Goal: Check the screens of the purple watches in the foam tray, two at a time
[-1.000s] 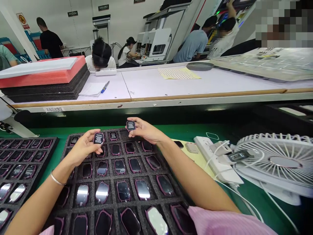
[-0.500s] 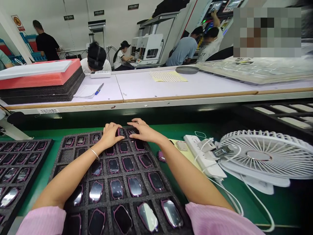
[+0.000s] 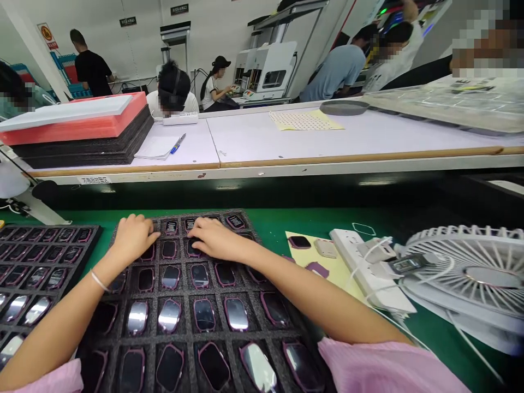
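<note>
A dark foam tray (image 3: pixel 158 291) holds several small watch-shaped units with purple frames and dark glossy faces, each in its own slot. My left hand (image 3: pixel 137 238) is over the tray's far left corner, thumb held away from the fingers, whose tips are partly hidden. Over the far middle rows is my right hand (image 3: pixel 215 238), with its thumb and fingers apart around a watch-shaped unit (image 3: pixel 194 249) that sits in its slot. Beside it, another unit (image 3: pixel 168 249) lies untouched.
A second filled tray (image 3: pixel 90 256) lies to the left. On the right are a yellow sheet (image 3: pixel 301 256) with loose parts, a white power strip (image 3: pixel 356 273) with cables, and a white fan (image 3: pixel 483 273). A raised shelf (image 3: pixel 245 144) crosses behind; people work beyond it.
My left hand has moved left, away from the unit it was touching in the far row. My right hand has shifted left and slightly nearer. The view has swung a little.
</note>
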A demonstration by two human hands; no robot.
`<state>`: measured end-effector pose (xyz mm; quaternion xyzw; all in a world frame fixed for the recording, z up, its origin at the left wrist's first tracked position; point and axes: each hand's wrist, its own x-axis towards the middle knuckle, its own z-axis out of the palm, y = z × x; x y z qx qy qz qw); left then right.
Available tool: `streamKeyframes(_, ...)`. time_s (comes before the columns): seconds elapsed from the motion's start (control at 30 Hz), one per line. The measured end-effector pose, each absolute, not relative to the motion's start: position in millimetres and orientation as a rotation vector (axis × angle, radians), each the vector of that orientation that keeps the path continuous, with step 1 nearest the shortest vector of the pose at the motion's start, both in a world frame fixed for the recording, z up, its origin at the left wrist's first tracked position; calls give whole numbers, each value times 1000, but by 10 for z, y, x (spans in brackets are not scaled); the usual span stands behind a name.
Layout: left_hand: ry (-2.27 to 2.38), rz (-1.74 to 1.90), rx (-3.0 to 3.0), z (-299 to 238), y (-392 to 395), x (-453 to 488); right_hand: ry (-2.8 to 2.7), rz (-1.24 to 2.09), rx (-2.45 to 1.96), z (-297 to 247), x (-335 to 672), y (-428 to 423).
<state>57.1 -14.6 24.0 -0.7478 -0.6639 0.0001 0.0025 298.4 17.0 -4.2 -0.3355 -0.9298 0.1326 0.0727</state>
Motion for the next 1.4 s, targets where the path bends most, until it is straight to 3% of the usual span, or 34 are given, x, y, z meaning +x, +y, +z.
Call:
streamKeyframes(0.13,-2222,47,-2293,52,-428,371,-2889,354,-986,-46,2519,78)
streamKeyframes(0.47,-2374,-637,-2548,80,-357,366,-2684,516,-978,51,2373,87)
streamKeyframes(0.53,-2402,-1037,-2646,206,-317,453,-2548,664,-979,90,2475,100)
streamKeyframes(0.67,-2456,-2252,-2636,438,-260,720,-1827,1475,-825,144,2664,81)
streamKeyframes(0.73,-2491,-2461,-2579,492,-253,850,-1474,1742,-712,151,2734,52)
streamKeyframes(0.9,-2446,-2322,-2497,395,-285,1016,-1115,2022,-549,96,2821,-28)
streamKeyframes(1.17,-2178,-1926,-2531,130,-354,951,-1138,2034,-444,-66,2815,-57)
streamKeyframes(1.4,-2211,-1967,-2425,108,-411,1004,-1100,2059,-362,-89,2802,-65)
